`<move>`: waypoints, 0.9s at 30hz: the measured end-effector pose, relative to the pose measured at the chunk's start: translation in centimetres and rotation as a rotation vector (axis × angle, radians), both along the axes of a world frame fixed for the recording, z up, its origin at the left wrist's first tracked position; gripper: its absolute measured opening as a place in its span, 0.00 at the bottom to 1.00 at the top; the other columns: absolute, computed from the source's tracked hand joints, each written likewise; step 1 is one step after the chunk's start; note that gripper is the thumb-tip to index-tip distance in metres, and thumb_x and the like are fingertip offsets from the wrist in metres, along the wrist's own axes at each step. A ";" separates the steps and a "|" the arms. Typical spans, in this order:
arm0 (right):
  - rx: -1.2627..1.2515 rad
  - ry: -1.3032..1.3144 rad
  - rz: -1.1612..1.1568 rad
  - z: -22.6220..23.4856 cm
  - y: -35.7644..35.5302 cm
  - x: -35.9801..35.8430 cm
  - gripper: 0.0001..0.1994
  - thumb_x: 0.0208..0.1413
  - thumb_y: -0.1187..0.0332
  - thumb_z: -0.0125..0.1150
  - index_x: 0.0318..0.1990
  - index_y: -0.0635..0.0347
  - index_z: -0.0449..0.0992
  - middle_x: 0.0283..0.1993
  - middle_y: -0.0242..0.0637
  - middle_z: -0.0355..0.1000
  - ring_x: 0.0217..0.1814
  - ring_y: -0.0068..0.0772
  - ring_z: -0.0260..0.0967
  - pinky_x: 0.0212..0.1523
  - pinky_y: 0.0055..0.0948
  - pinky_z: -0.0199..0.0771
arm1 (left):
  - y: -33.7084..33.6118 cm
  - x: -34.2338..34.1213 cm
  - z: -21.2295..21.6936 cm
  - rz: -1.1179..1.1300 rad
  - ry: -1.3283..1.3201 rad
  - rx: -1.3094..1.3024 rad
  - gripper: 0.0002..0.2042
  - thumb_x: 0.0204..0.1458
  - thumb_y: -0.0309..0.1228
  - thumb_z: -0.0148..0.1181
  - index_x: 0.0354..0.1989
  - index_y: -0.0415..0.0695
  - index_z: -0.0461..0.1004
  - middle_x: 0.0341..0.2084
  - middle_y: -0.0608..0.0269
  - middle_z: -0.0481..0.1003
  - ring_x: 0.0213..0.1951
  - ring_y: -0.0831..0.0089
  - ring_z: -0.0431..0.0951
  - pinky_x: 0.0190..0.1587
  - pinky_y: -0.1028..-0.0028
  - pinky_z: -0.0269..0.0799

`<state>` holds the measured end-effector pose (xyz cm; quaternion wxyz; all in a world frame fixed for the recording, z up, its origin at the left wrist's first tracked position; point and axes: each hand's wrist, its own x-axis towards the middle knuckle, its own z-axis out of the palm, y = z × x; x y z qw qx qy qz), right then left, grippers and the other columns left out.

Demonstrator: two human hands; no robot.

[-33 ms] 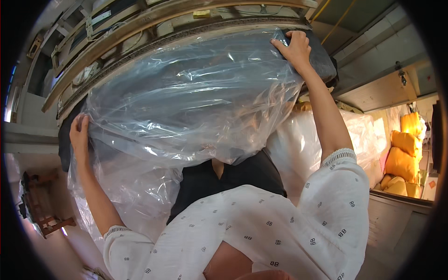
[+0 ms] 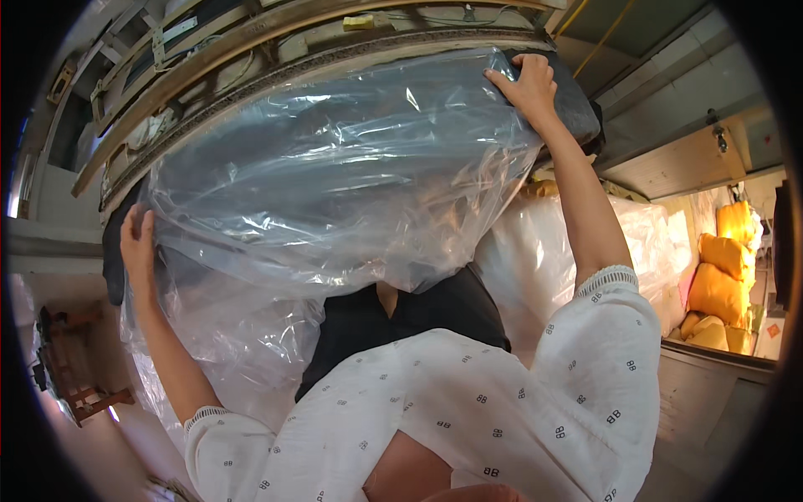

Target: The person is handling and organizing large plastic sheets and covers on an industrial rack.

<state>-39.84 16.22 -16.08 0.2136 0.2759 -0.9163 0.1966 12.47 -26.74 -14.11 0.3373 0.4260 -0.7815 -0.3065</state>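
Note:
A large sheet of clear plastic film lies spread and wrinkled over a dark-covered bench, with its near part hanging down at my body. At the film's left edge is my left hand, its fingers parted and nothing visible gripped between them. My right hand rests at the far right corner of the film, thumb stretched out to the left and the other fingers bent over the dark cover. Whether a bit of film lies under those fingertips is hidden.
Behind the film runs a machine frame with a long wooden bar and a small yellow block. More bunched clear film lies on the right. Yellow bundles are stacked beyond it. A reddish-brown metal frame stands at the left.
My left hand has shifted slightly left and its fingers have parted. The film's left edge lies a little further left and looks flatter. My right hand stays in place.

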 end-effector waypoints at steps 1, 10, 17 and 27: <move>0.005 0.041 0.022 -0.1 0.3 0.3 0.32 0.35 0.41 0.61 0.41 0.59 0.70 0.46 0.44 0.62 0.50 0.47 0.58 0.48 0.46 0.58 | 1.0 1.3 0.2 0.026 -0.016 -0.142 0.18 0.51 0.36 0.56 0.46 0.37 0.70 0.45 0.60 0.70 0.45 0.72 0.70 0.48 0.77 0.62; 0.141 0.154 0.109 0.3 2.2 -3.4 0.33 0.43 0.40 0.56 0.42 0.67 0.72 0.45 0.54 0.68 0.51 0.50 0.63 0.52 0.39 0.60 | -1.7 31.4 -14.8 0.687 -0.695 -0.709 0.18 0.55 0.41 0.37 0.37 0.43 0.71 0.37 0.49 0.72 0.43 0.53 0.70 0.47 0.57 0.63; 0.199 0.090 0.093 -0.7 2.1 -4.1 0.33 0.43 0.39 0.55 0.39 0.67 0.73 0.41 0.50 0.69 0.48 0.49 0.63 0.48 0.41 0.60 | 19.9 10.5 -24.7 0.413 -0.191 0.136 0.14 0.51 0.37 0.44 0.38 0.42 0.72 0.35 0.48 0.74 0.40 0.56 0.73 0.43 0.58 0.65; 0.303 -0.021 0.129 -0.6 3.1 -9.0 0.35 0.43 0.42 0.58 0.40 0.75 0.70 0.41 0.57 0.67 0.45 0.52 0.64 0.47 0.40 0.62 | 4.3 22.5 -19.8 1.019 -0.151 0.034 0.20 0.50 0.50 0.50 0.31 0.43 0.70 0.28 0.52 0.73 0.33 0.57 0.74 0.36 0.63 0.69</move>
